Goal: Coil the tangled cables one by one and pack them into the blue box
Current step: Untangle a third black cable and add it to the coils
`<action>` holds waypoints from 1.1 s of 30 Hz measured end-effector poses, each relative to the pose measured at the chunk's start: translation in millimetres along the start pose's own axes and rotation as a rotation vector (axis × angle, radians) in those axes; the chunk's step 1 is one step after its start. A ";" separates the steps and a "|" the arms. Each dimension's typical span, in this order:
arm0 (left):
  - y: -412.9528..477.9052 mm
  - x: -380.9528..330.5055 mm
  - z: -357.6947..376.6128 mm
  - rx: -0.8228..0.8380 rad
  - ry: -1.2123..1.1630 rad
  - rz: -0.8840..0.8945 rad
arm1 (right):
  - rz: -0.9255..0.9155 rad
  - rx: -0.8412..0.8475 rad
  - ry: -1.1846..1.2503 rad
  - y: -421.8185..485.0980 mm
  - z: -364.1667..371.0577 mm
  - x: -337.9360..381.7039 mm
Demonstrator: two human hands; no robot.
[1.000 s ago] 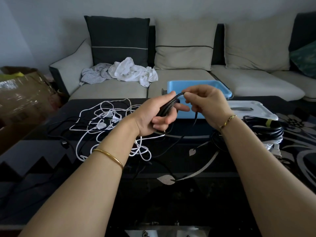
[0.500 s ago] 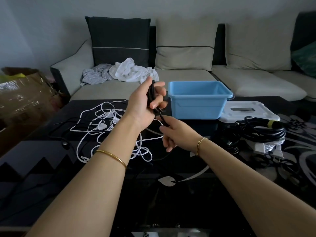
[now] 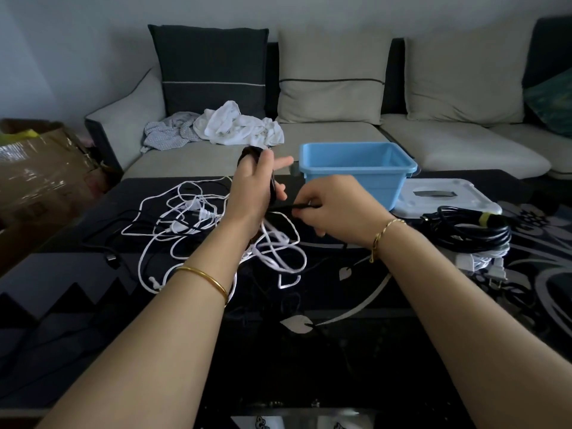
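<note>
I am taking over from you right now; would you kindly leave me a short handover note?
Left hand grips a partly wound black cable coil. Right hand pinches its loose end.
Blue box sits open, nothing visible inside.
White cables lie tangled on the table; a coiled black bundle lies at right, unboxed.
To do: finish this coil, coil the rest, pack all.

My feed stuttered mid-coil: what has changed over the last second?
The right hand left the black coil, dipped toward the table, then rose again. It now pinches the coil's loose tail, drawn sideways beside the coil. The left hand lifted a little and kept its grip on the coil. The blue box, white cables, white lid and black bundle stayed put.
</note>
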State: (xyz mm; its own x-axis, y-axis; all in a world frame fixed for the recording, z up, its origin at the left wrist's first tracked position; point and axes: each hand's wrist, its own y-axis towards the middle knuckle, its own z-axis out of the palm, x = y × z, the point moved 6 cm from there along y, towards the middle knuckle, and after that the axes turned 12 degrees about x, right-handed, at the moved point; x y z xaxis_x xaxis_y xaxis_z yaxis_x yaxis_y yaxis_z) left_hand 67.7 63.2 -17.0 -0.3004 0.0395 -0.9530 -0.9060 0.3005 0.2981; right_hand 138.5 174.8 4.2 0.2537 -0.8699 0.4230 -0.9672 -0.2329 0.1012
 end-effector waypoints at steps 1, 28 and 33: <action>-0.5 1.2 1.4 0.015 0.063 -0.006 | 0.026 -0.056 -0.007 -2.2 -6.7 -2.6; -10.6 -26.0 56.9 0.595 -0.932 -0.211 | 0.210 0.202 0.861 25.2 79.1 -46.6; 0.5 -8.5 30.9 0.244 -0.924 -0.146 | 0.101 0.393 0.682 22.1 81.9 -25.7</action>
State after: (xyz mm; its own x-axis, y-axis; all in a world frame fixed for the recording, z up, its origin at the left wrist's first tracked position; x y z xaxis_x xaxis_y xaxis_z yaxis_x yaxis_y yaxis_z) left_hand 79.1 92.5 -10.5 0.2578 0.6891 -0.6772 -0.7975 0.5475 0.2535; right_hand 111.5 156.4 -78.1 -0.0203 -0.4659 0.8846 -0.8786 -0.4140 -0.2381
